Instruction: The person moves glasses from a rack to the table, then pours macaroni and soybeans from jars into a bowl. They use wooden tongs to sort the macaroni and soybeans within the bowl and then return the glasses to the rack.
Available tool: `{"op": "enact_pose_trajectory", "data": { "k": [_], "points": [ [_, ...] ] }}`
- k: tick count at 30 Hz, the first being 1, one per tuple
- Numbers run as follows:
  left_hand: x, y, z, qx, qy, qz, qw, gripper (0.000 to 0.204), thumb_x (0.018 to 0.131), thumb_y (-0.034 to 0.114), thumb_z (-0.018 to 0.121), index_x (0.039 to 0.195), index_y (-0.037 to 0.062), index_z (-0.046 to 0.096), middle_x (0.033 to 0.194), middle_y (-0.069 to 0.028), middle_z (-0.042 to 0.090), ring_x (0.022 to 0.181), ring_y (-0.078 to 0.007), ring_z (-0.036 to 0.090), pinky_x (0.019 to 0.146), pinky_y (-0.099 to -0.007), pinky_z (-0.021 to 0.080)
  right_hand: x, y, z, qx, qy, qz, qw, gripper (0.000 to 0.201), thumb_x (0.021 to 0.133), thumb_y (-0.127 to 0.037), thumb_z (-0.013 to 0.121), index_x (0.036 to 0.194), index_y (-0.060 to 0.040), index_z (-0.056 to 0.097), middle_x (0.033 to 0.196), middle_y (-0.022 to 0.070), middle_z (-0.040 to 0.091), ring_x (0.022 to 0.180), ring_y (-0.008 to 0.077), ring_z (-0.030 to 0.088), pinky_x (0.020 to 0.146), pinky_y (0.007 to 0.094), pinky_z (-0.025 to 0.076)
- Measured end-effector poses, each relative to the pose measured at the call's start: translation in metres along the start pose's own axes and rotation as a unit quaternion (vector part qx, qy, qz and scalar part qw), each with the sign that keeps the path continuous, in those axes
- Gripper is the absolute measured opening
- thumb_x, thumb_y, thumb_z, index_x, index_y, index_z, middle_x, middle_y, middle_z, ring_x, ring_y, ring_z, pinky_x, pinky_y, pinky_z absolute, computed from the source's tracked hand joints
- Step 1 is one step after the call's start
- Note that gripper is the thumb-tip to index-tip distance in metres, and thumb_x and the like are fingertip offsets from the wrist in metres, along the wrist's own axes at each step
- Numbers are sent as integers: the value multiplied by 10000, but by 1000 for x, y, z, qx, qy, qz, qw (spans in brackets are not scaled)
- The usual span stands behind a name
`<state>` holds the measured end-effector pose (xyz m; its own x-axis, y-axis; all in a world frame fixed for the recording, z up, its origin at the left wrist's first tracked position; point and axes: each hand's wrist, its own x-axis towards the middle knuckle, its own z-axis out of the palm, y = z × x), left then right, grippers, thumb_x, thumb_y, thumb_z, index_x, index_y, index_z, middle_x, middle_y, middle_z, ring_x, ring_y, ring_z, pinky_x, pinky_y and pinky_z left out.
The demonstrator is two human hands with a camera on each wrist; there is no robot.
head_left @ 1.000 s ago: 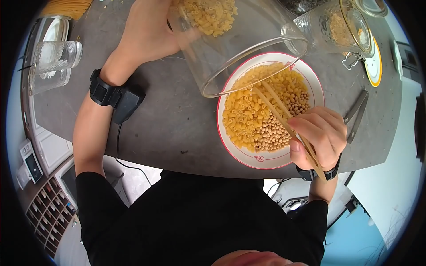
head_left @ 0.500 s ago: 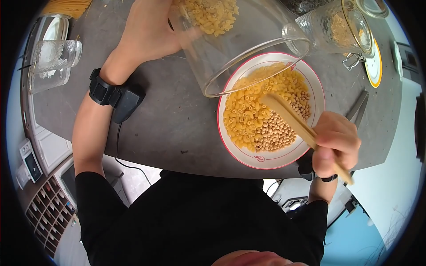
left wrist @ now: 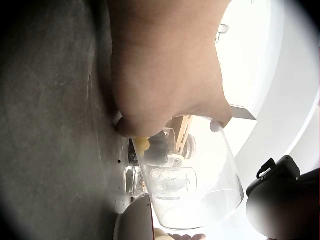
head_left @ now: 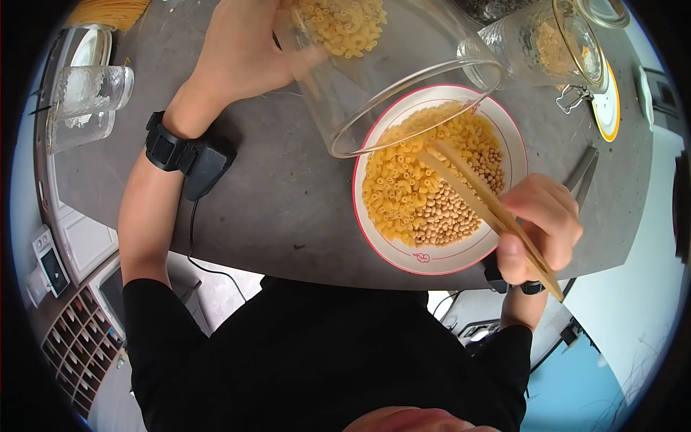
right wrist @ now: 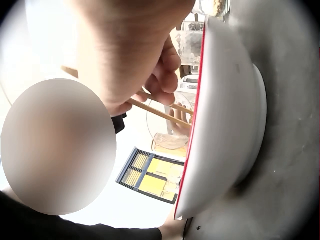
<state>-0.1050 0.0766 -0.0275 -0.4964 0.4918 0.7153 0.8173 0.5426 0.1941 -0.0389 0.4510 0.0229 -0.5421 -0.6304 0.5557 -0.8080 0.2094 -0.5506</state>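
The left hand (head_left: pixel 248 54) grips a large clear glass jar (head_left: pixel 396 65), tilted with its mouth over the left upper part of a red-rimmed white bowl (head_left: pixel 509 144). Some elbow pasta (head_left: pixel 349 27) lies inside the jar, near the hand. In the bowl, yellow pasta (head_left: pixel 389 180) lies beside pale round beans (head_left: pixel 448 216). The right hand (head_left: pixel 541 229), at the bowl's lower right edge, holds wooden chopsticks (head_left: pixel 479 201) whose tips reach the pasta. In the left wrist view the fingers curl round the jar (left wrist: pixel 195 175); the right wrist view shows the bowl's side (right wrist: pixel 225 115) below the right hand (right wrist: pixel 135 55).
An open clip-top jar (head_left: pixel 554 50) lies at the upper right, with a yellow-rimmed lid (head_left: pixel 607 108) beside it. Scissors (head_left: pixel 581 180) lie right of the bowl. Glasses (head_left: pixel 90 93) stand at the far left, and dry spaghetti (head_left: pixel 115 13) is at the upper left.
The right hand has moved right and slightly down with the chopsticks, whose visible spread and angle have changed. The left hand and its jar have barely moved.
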Motion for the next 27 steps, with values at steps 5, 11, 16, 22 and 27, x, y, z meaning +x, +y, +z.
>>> {"op": "enact_pose_trajectory", "data": {
  "k": [5,11,16,22,27],
  "points": [
    [-1,-3,1,-11,10,13,1000,799,810,275,846,1466,81,433,1515,-240,452,1415,-428,423,1172,-552,322,4,4,10,-37,-37,-18,998,231,835,-172,742,999,-20,684,706,77,665,529,259,631,486,355,498],
    [-3,-3,1,-15,7,-1,1000,805,802,280,854,1465,85,442,1513,-240,455,1423,-430,415,1176,-555,317,0,3,16,-28,-42,-44,998,204,796,-51,727,994,-36,683,691,62,651,515,218,610,452,315,466],
    [-2,-3,3,-11,13,9,1000,813,801,286,855,1470,84,440,1513,-239,454,1423,-431,414,1178,-554,315,2,-1,13,-20,-29,-34,999,191,808,-14,705,990,-43,656,666,52,643,500,210,597,437,313,452],
    [0,0,1,-6,7,2,1000,807,803,273,852,1469,81,438,1509,-241,455,1416,-434,421,1176,-554,319,2,-5,3,124,-2,38,991,135,858,-62,692,975,-55,626,643,67,634,477,195,580,433,314,428],
    [-1,-1,2,-2,7,1,1000,805,802,260,849,1471,85,437,1513,-237,453,1416,-434,420,1174,-552,323,-10,-8,3,230,89,69,967,200,915,-195,719,1027,-65,617,690,80,660,517,205,607,471,333,465]
  ]
}}
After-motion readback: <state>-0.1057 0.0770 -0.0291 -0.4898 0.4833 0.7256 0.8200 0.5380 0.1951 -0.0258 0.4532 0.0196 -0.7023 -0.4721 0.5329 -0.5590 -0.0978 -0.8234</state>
